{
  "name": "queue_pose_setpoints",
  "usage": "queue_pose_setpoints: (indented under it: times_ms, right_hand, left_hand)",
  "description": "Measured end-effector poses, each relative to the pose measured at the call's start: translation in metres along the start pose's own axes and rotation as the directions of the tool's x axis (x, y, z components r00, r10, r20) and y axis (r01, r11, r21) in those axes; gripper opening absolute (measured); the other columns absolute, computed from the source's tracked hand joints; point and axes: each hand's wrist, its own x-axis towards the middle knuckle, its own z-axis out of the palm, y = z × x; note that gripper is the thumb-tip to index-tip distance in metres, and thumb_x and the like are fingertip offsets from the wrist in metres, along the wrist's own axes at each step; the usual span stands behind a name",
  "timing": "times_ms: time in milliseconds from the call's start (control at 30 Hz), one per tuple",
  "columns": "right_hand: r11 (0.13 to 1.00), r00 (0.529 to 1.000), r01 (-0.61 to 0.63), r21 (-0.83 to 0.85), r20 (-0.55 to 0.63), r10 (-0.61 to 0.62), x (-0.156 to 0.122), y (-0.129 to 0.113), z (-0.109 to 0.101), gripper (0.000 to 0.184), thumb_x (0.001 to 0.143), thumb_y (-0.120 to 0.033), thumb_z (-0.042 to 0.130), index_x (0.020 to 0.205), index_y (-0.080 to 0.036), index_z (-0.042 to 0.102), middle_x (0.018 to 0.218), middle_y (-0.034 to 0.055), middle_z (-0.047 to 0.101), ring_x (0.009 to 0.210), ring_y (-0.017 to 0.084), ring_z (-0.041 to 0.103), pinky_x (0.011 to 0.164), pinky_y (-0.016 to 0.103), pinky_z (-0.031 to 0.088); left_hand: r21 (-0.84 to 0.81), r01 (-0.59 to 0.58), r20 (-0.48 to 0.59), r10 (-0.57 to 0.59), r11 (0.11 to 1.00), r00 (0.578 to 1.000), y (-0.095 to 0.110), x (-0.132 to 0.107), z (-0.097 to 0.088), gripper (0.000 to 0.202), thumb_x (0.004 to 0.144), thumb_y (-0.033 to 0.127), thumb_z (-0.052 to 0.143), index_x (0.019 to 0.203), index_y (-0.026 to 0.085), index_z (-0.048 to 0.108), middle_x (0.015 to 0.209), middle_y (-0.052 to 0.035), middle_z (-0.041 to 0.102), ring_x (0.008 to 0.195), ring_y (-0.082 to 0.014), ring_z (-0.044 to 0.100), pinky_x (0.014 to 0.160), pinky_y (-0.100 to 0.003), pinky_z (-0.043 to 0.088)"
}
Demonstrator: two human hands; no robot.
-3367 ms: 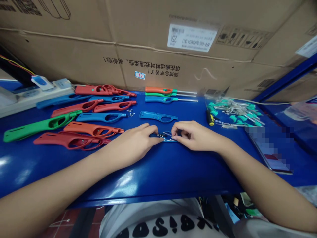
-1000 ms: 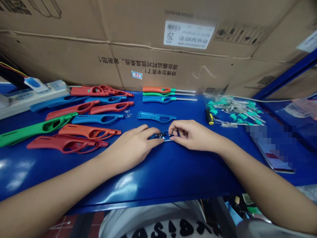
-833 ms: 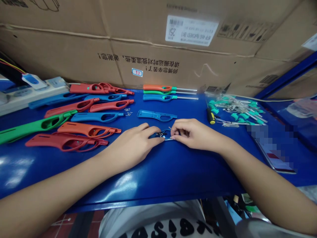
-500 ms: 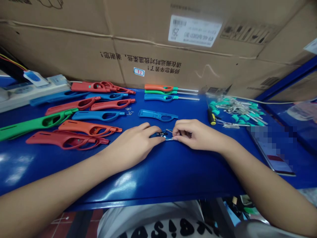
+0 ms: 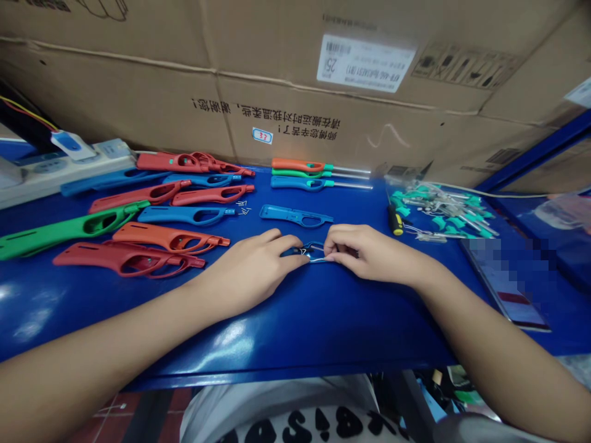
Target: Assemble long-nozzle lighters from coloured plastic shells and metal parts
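Note:
In the middle of the blue table, a blue lighter casing half [image 5: 316, 259] with a thin white wire and small dark parts lies between my hands, mostly covered by my fingers. My left hand [image 5: 258, 264] is closed on its left end, thumb and fingers around it. My right hand [image 5: 360, 251] pinches at the right end, by the wire; the exact grip is hidden. Just behind lies another blue casing half [image 5: 296, 216]. Farther back are assembled lighters with metal tubes, among them a blue lighter [image 5: 302, 183].
Red, blue, green and orange casings, such as a red casing [image 5: 124, 258], lie left beside several small screws [image 5: 244, 208]. A power strip [image 5: 69, 169] stands behind them. To the right are a screwdriver [image 5: 395, 220], teal-tipped tubes [image 5: 443, 206] and a phone [image 5: 517, 301]. A cardboard box [image 5: 277, 74] stands behind.
The view has shifted slightly. My hands stay at the blue casing half, with only slight movement of the right fingers along the wire.

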Motion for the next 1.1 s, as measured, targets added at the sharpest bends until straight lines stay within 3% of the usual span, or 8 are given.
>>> queue_pose_setpoints:
  times_ms: [267,467,633,833,1100]
  right_hand:
    - [0.998,1.000,0.016,0.063,-0.022,-0.015,-0.0008,-0.0043,-0.0003,0.007,0.090,-0.014,0.061,0.086,-0.017,0.067,0.090,0.0056,0.065,0.077,0.015,0.058,0.066,0.026,0.045]
    - [0.995,0.995,-0.072,0.066,-0.064,0.077,0.0011,-0.0039,0.0045,0.006,0.088,-0.015,0.064,0.082,-0.016,0.067,0.082,0.0029,0.062,0.063,0.011,0.054,0.062,0.025,0.044]
    - [0.997,0.994,-0.069,0.036,-0.086,0.072,0.0012,-0.0023,0.0055,0.007,0.090,-0.017,0.063,0.083,-0.016,0.065,0.081,0.0023,0.060,0.064,0.011,0.053,0.062,0.025,0.042]
    - [0.996,0.999,-0.023,0.090,-0.025,0.025,-0.0005,-0.0006,0.0016,0.004,0.089,-0.020,0.066,0.087,-0.016,0.065,0.085,0.0027,0.060,0.066,0.011,0.051,0.061,0.025,0.043]
    - [0.945,0.965,-0.235,0.227,-0.057,0.254,0.0041,-0.0027,0.0067,0.012,0.083,-0.021,0.071,0.075,-0.016,0.064,0.077,0.0004,0.059,0.061,0.010,0.052,0.059,0.024,0.043]
  left_hand:
    - [-0.006,0.006,0.023,-0.006,1.000,1.000,0.0023,0.0002,-0.0040,0.037,0.096,0.012,0.051,0.128,0.024,0.065,0.128,-0.0085,0.062,0.105,-0.0255,0.059,0.086,-0.039,0.055]
    - [-0.005,0.003,0.021,-0.003,1.000,1.000,0.0029,0.0003,-0.0032,0.038,0.096,0.012,0.051,0.129,0.024,0.064,0.129,-0.0082,0.062,0.106,-0.0257,0.059,0.087,-0.041,0.055]
    - [-0.005,0.006,0.008,-0.006,1.000,1.000,0.0025,0.0006,-0.0012,0.037,0.096,0.011,0.050,0.128,0.024,0.065,0.130,-0.0070,0.061,0.106,-0.0260,0.058,0.088,-0.042,0.055]
    - [-0.007,0.007,0.012,-0.006,1.000,1.000,0.0018,0.0011,-0.0013,0.038,0.096,0.011,0.049,0.129,0.024,0.064,0.131,-0.0072,0.061,0.104,-0.0255,0.057,0.088,-0.041,0.055]
    - [-0.013,0.001,-0.018,-0.001,1.000,1.000,0.0006,-0.0010,0.0010,0.038,0.096,0.011,0.048,0.128,0.024,0.063,0.133,-0.0075,0.060,0.106,-0.0250,0.058,0.088,-0.040,0.054]
